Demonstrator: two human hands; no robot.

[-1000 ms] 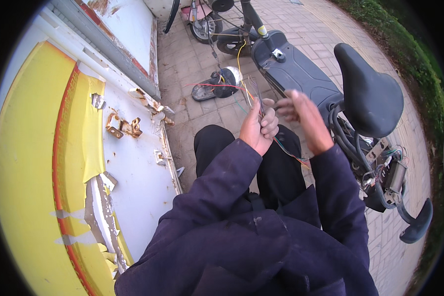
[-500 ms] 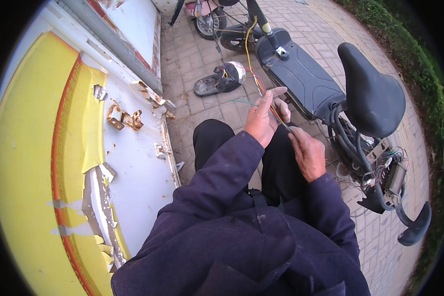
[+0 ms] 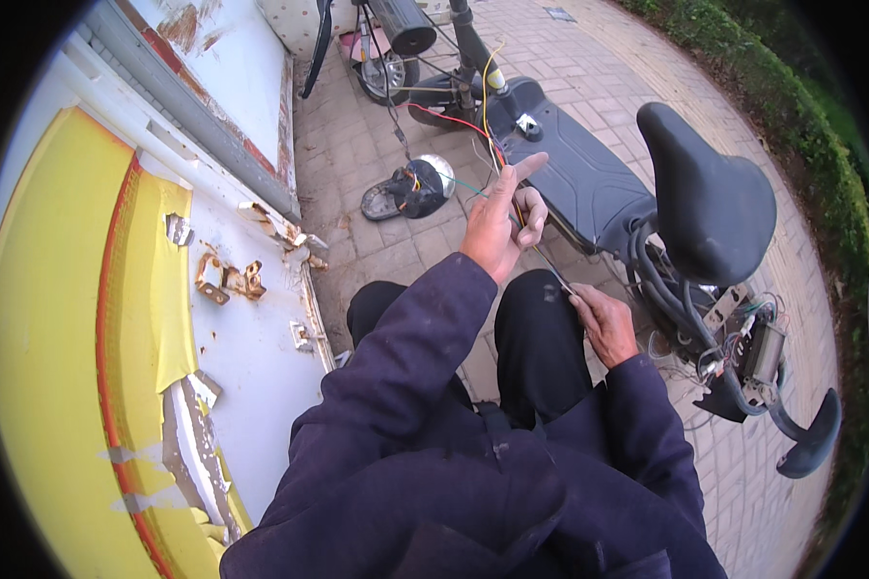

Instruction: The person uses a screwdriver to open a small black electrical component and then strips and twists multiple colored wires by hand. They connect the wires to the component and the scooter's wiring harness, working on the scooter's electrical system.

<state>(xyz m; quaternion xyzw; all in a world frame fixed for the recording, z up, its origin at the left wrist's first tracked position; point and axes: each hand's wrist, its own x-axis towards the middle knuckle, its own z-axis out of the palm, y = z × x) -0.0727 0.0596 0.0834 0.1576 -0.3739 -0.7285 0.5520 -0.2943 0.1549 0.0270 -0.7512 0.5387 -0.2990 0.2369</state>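
Note:
My left hand (image 3: pixel 500 220) is closed round a bundle of thin coloured wires (image 3: pixel 493 141), its forefinger pointing out past them. Red, yellow, green and pale strands fan out beyond the thumb. Lower and to the right, above my right knee, my right hand (image 3: pixel 603 324) pinches the near end of the wires, which run taut between the two hands. On the paving beyond my left hand lies a headlamp unit (image 3: pixel 425 188) with a dark housing and loose wires. Beside my hands stands an electric scooter (image 3: pixel 584 164) with a black deck and a black saddle (image 3: pixel 710 193).
At the scooter's rear, a bare controller box (image 3: pixel 769 349) sits among tangled wires. A peeling yellow and white metal panel (image 3: pixel 145 289) stands close on my left. A pink scooter's wheel (image 3: pixel 391 77) is at the far end, and a hedge (image 3: pixel 792 125) borders the paving at right.
My hands have moved farther apart, with the wires drawn out between them. The red and yellow strands now spread apart beyond my left hand. My view has shifted slightly.

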